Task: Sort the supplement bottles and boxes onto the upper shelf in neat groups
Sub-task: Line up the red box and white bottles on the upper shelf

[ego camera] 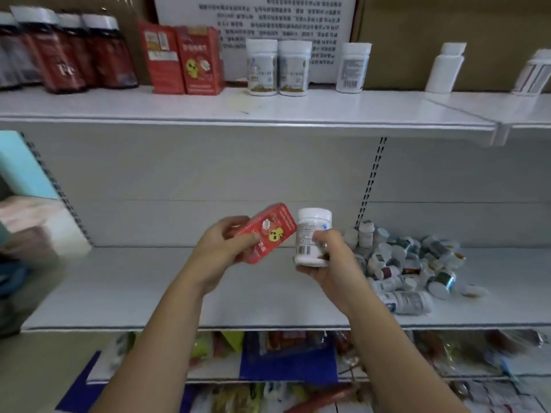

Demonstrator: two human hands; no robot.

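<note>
Upper shelf [268,110]: red boxes [185,64] left of centre, white bottles [278,68] mid-shelf. Lower shelf [149,287]: unsorted pile [411,263] at the right. Left hand [220,248] fingers clamp the tilted box [268,234]; right hand [334,260] fingers wrap the bottle [311,236]. Risk: with both hands loaded, placing either could topple the standing rows.

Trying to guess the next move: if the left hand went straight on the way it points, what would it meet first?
Probably the white bottle in the right hand: the left hand points up and rightward, and its red box looks close beside that bottle. Depth is unclear, though.
</note>
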